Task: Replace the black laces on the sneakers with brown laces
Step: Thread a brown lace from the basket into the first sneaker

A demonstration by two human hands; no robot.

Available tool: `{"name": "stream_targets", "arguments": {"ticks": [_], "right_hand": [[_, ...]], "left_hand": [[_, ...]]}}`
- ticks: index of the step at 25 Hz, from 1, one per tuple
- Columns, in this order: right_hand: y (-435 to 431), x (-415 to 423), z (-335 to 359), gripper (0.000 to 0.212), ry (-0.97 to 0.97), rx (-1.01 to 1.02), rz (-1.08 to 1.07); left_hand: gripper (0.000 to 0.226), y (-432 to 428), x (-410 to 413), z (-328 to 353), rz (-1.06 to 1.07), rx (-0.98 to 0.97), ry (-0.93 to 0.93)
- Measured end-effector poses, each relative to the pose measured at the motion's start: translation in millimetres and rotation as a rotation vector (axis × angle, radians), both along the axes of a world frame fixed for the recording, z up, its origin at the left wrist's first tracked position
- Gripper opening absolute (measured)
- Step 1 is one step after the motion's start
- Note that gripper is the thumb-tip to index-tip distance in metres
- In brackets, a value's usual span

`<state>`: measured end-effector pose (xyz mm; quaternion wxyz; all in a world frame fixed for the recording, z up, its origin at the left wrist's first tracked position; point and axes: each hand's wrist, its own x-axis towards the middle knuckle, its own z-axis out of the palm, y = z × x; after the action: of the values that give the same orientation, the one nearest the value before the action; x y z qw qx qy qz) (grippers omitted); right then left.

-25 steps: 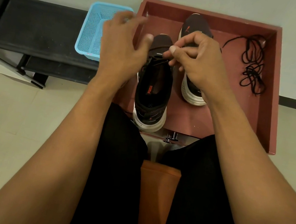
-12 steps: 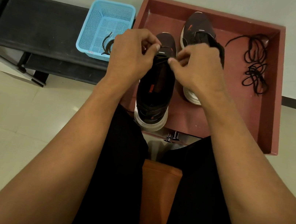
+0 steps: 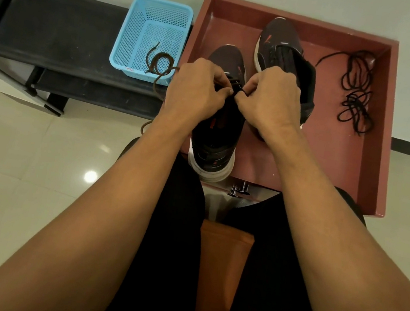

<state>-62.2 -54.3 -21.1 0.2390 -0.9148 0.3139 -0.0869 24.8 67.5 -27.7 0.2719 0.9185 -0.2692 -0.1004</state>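
Head camera, looking down over both forearms.

Setup: a red tray (image 3: 374, 154) sits on the floor against the wall and holds two dark sneakers with white soles. The near sneaker (image 3: 214, 140) lies toe away from the person, its heel at the tray's front edge. The far sneaker (image 3: 281, 47) is just beside it to the right and further back, tongue pulled open.

Hands: the left hand (image 3: 195, 87) and right hand (image 3: 270, 101) meet over the near sneaker's eyelets, knuckles up and fingers curled in. Each pinches the brown lace (image 3: 159, 63) between thumb and fingertips. A short dark loop shows at the right fingertips. The two hands nearly touch, and the exact eyelet is hidden under the fingers.

Lace path: the brown lace runs from the left hand back into a blue basket (image 3: 154, 22), where part of it lies coiled with one tip on the mesh floor. A further loop hangs below the left forearm.

Black laces (image 3: 354, 92): a loose tangle on the tray's right side, well apart from both sneakers.

Surroundings: the basket rests on a low black bench (image 3: 53, 26) to the left of the tray. The person is seated in black trousers on an orange seat (image 3: 217, 277).
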Motion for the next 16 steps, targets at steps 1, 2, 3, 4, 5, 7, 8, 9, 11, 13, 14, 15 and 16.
{"name": "stream_targets", "arguments": {"ticks": [1, 2, 3, 4, 5, 7, 8, 9, 11, 13, 14, 15, 16], "right_hand": [[0.6, 0.5, -0.8, 0.012, 0.006, 0.011, -0.005], [0.8, 1.0, -1.9, 0.013, 0.011, 0.019, -0.011], [1.0, 1.5, -3.1, 0.014, 0.017, 0.03, -0.016], [1.4, 1.9, -4.3, 0.015, 0.023, 0.04, -0.02], [2.0, 2.1, -4.9, 0.015, 0.032, 0.051, -0.022], [2.8, 2.6, -5.8, 0.017, 0.049, 0.074, -0.028], [2.7, 2.6, -6.1, 0.017, 0.054, 0.087, -0.033], [2.8, 2.5, -5.9, 0.018, 0.059, 0.1, -0.036], [3.0, 3.0, -5.6, 0.018, 0.067, 0.11, -0.035], [3.1, 2.8, -4.7, 0.017, 0.07, 0.112, -0.035], [2.8, 2.5, -4.4, 0.017, 0.07, 0.115, -0.037], [2.7, 2.0, -4.0, 0.016, 0.07, 0.122, -0.041], [2.8, 1.6, -3.8, 0.016, 0.07, 0.127, -0.043]], "left_hand": [[0.013, -0.2, -0.8, 0.0, 0.015, -0.004, 0.0], [0.013, -0.8, -1.5, 0.1, 0.038, -0.011, 0.003], [0.013, -2.0, -2.7, 0.2, 0.063, -0.017, 0.006], [0.013, -3.3, -4.8, 0.8, 0.088, -0.018, 0.005], [0.013, -4.9, -7.7, 1.8, 0.111, -0.018, 0.001], [0.013, -7.3, -12.4, 3.3, 0.144, -0.023, 0.002], [0.013, -7.8, -13.9, 3.4, 0.154, -0.029, 0.012], [0.013, -7.6, -14.6, 3.2, 0.164, -0.039, 0.022], [0.013, -7.0, -15.1, 2.8, 0.189, -0.062, 0.033], [0.012, -7.3, -16.7, 2.8, 0.201, -0.06, 0.025], [0.012, -7.5, -17.8, 3.1, 0.199, -0.05, 0.016], [0.011, -7.6, -18.7, 2.7, 0.192, -0.04, 0.008], [0.012, -7.3, -18.5, 2.2, 0.181, -0.034, 0.0]]}}
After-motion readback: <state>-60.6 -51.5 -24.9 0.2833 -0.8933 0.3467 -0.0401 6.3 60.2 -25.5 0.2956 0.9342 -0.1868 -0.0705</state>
